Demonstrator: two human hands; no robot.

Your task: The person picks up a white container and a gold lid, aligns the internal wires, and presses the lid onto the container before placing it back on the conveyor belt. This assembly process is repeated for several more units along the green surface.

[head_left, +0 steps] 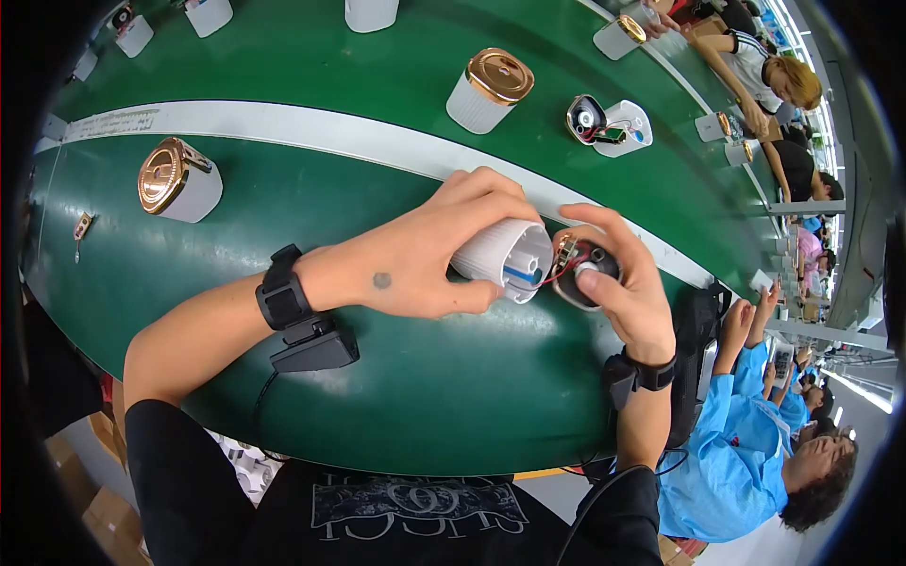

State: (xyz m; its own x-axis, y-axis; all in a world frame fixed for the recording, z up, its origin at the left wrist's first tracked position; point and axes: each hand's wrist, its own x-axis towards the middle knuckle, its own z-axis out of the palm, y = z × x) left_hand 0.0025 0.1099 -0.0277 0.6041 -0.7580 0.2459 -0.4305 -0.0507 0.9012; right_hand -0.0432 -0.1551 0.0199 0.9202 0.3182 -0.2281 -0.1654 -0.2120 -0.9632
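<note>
My left hand [462, 236] is wrapped round a white ribbed plastic housing [486, 257], which lies tilted with its open end toward the right. Inside the housing a blue part and pale ribs show. My right hand [628, 278] grips a round dark lid with a speaker [596, 262], thumb pressed on its inner face. Thin red and black wires run from the lid into the housing; a small circuit piece sits at the lid's edge. The two parts are apart, close together above the green table.
A finished-looking white unit with a gold lid [175, 179] stands at left, near a small gold part [83, 226]. Beyond the white rail [283, 121], the green belt [311, 66] carries another gold-lidded unit [491, 90] and an opened one [623, 129]. A black bag [694, 363] and a blue-clad co-worker [727, 462] are at right.
</note>
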